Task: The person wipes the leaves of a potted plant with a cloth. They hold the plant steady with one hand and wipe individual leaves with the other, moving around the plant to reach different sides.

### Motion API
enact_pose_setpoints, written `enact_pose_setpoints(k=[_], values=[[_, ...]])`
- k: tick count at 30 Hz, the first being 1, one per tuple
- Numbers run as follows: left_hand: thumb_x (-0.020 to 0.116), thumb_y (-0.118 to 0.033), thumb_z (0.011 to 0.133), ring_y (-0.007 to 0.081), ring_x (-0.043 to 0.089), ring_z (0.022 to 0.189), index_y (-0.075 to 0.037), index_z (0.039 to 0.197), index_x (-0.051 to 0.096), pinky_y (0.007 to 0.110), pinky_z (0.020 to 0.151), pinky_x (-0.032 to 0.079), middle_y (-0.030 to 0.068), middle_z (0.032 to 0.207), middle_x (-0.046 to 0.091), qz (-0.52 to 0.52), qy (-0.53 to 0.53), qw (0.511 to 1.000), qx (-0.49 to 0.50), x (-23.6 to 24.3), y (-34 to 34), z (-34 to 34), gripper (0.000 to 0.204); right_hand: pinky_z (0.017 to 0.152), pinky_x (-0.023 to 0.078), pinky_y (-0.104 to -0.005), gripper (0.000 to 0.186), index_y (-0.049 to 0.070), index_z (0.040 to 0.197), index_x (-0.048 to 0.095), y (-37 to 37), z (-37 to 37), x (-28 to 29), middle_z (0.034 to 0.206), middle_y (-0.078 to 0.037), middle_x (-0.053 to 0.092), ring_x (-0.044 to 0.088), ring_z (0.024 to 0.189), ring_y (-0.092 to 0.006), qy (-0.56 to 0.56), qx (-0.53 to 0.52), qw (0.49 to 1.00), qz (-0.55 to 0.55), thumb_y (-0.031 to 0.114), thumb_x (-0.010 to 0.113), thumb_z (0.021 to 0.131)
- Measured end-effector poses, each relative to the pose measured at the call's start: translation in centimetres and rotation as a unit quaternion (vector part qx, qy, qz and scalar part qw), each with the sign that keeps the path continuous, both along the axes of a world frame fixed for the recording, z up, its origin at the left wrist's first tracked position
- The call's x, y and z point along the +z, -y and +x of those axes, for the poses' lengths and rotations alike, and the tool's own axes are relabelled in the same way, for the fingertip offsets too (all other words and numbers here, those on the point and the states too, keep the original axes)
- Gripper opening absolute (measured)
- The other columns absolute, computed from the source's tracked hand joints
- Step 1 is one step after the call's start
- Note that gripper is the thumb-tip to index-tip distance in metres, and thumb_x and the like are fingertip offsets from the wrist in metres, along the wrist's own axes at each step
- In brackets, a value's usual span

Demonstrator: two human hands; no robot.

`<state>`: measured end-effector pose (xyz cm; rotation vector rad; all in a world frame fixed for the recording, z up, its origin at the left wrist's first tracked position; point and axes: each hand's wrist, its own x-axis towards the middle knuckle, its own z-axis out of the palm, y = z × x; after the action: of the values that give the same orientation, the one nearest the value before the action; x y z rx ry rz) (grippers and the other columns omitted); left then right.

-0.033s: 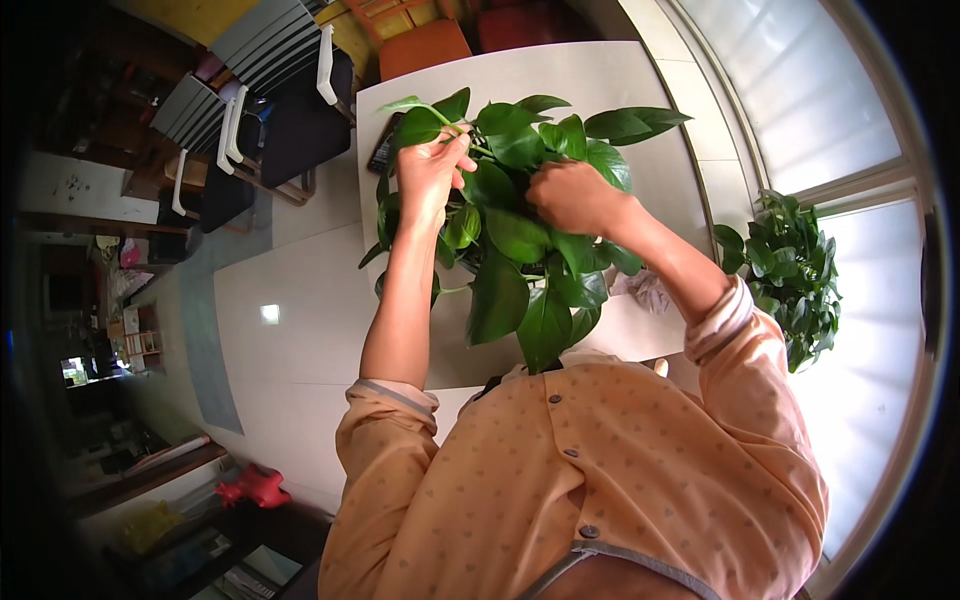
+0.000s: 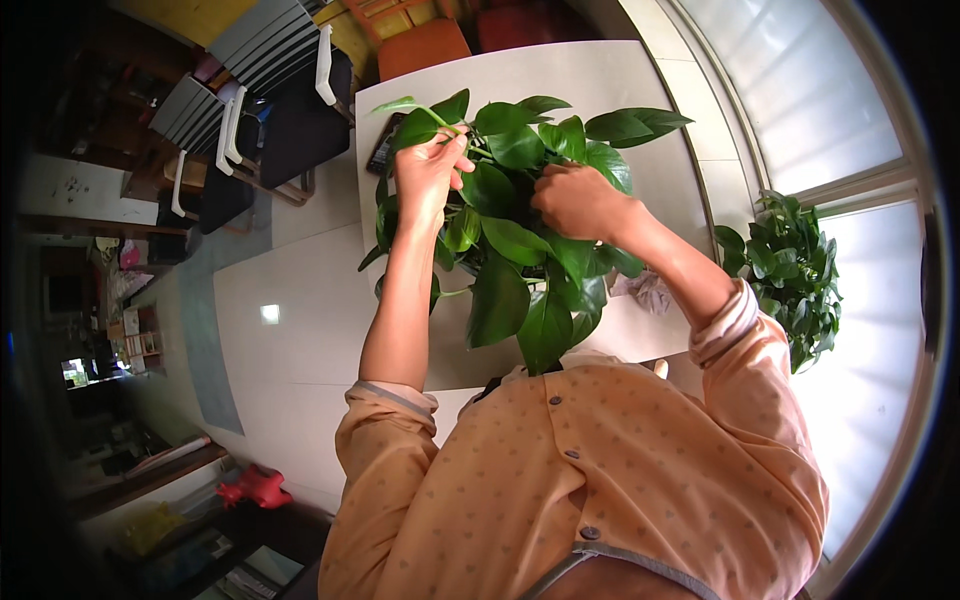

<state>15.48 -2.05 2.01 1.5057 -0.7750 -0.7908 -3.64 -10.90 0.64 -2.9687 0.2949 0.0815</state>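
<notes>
A bushy potted plant (image 2: 497, 300) with broad, glossy green leaves stands on a pale table (image 2: 650, 85); its pot is mostly hidden under the foliage. At the plant's far left, my left hand (image 2: 428, 180) pinches a light green stem (image 2: 440, 118) between thumb and fingers, with a leaf at the stem's tip. My right hand (image 2: 583, 203) is closed and reaches into the leaves right of the middle. Leaves and the hand itself hide its fingertips, so what they grip cannot be made out.
A dark phone-like device (image 2: 383, 148) lies at the table's left edge. Crumpled pale tissue or cloth (image 2: 648, 292) rests beneath my right forearm. Another leafy plant (image 2: 790, 262) stands right, by the window. Chairs with black seats (image 2: 308, 140) are at left, an orange chair (image 2: 425, 48) beyond the table.
My right hand has shifted slightly to the right, and leaves beside it have moved a little. My left hand stays at the stem.
</notes>
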Motion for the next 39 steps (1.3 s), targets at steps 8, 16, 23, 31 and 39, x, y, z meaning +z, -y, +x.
enact_pose_setpoints(k=[8,16,23,31,39], values=[[0.061,-0.011,0.091,0.0035,0.043,0.052,-0.002,0.105,0.067,0.018,0.049,0.032,0.0012,0.066,0.06,-0.011,0.023,1.0,0.018,-0.2,0.7,-0.6,0.018,0.062,0.051,-0.044,0.011,0.005,0.075,0.065,0.8,0.2,1.1,0.073,-0.012,0.065,0.065,0.072,-0.0326,-0.023,-0.088,0.992,0.082,0.013,0.058,0.078],[0.062,-0.008,0.09,0.0031,0.047,0.055,0.002,0.102,0.068,0.019,0.05,0.036,0.0014,0.068,0.061,0.02,0.045,0.998,0.037,0.2,-0.8,-0.9,0.016,0.072,0.054,-0.0367,0.017,0.008,0.085,0.072,2.1,4.7,-0.1,0.089,-0.011,0.071,0.069,0.086,-0.0283,-0.16,-0.11,0.981,0.03,0.013,0.056,0.083],[0.065,-0.006,0.088,0.0041,0.054,0.057,0.004,0.098,0.068,0.018,0.048,0.038,0.0025,0.07,0.063,-0.006,0.033,0.999,0.037,-0.7,-2.3,-0.9,0.014,0.071,0.054,-0.0359,0.017,0.009,0.085,0.072,1.8,5.2,-0.9,0.09,-0.01,0.071,0.069,0.086,-0.0268,-0.146,-0.071,0.987,0.014,0.013,0.056,0.083],[0.066,-0.007,0.088,0.0018,0.048,0.052,0.002,0.097,0.07,0.018,0.046,0.034,-0.0005,0.063,0.06,0.046,0.092,0.995,0.02,-1.6,-1.7,-0.5,0.014,0.072,0.053,-0.0358,0.018,0.009,0.088,0.073,2.1,5.8,-0.9,0.093,-0.009,0.071,0.069,0.089,-0.0264,-0.198,-0.036,0.979,0.032,0.014,0.056,0.084],[0.065,-0.008,0.086,0.0017,0.044,0.049,0.003,0.089,0.07,0.021,0.045,0.033,-0.0014,0.055,0.056,0.153,0.174,0.973,-0.016,-0.7,-0.7,-0.3,0.013,0.077,0.053,-0.0366,0.022,0.007,0.095,0.072,2.3,5.9,-0.7,0.1,-0.01,0.07,0.067,0.095,-0.0268,-0.228,-0.05,0.969,0.081,0.013,0.053,0.086]])
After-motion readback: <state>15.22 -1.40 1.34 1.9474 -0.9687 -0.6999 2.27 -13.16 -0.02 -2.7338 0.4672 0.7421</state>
